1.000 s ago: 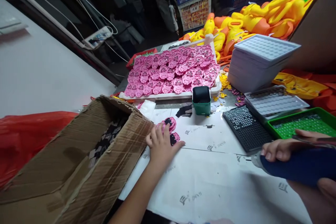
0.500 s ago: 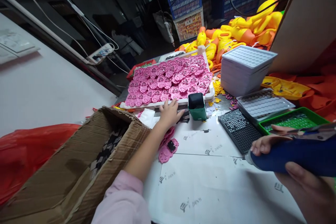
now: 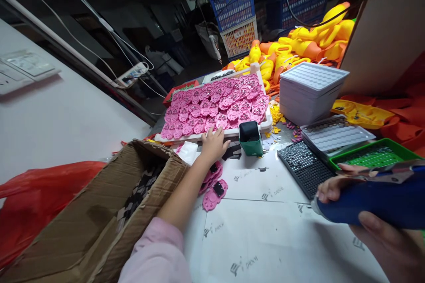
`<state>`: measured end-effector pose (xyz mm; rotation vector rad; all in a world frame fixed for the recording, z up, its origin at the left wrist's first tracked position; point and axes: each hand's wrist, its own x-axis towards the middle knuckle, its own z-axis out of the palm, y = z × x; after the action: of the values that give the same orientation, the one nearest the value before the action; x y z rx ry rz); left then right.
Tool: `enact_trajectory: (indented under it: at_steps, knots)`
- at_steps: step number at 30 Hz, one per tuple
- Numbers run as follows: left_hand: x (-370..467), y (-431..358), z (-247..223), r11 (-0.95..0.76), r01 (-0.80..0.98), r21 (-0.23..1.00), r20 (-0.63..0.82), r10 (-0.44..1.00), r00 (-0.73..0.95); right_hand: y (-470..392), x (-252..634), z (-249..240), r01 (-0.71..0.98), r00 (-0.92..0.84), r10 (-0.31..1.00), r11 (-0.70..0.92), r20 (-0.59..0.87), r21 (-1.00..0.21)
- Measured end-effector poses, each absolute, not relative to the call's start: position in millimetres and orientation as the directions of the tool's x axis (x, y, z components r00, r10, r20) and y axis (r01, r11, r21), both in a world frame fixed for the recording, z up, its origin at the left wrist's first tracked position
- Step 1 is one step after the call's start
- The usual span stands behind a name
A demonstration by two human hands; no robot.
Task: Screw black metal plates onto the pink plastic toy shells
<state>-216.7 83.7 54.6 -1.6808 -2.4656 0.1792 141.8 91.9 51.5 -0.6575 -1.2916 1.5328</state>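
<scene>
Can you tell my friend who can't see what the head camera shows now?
A person's left hand is at the near rim of a white tray filled with pink pieces; the right hand grips a blue tool. Loose pink pieces lie by the left forearm, and an open cardboard box stands at left.

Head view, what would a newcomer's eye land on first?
Likely the pink pieces massed in the white tray near the picture's middle. Next, the yellow and orange heap behind it, to the right. Then the blue tool gripped in the right hand, at the right edge.
</scene>
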Motion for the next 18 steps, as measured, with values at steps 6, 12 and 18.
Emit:
enact_trajectory:
  at_steps: [6, 12, 18]
  knots:
    - [-215.3, 78.9, 52.0, 0.373, 0.913, -0.167, 0.071, 0.928, -0.366, 88.4, 137.6, 53.9, -0.335, -0.328, 0.927, 0.064, 0.18, -0.94]
    - [-221.7, 92.4, 52.7, 0.483, 0.867, -0.126, 0.172, 0.871, -0.46, 94.1, 139.1, 45.4, -0.312, -0.383, 0.899, 0.091, 0.213, -0.946]
    - [-220.3, 112.5, 50.8, 0.623, 0.779, -0.072, 0.268, 0.764, -0.587, 98.7, 139.7, 40.3, -0.382, -0.389, 0.889, 0.082, 0.241, -0.921]
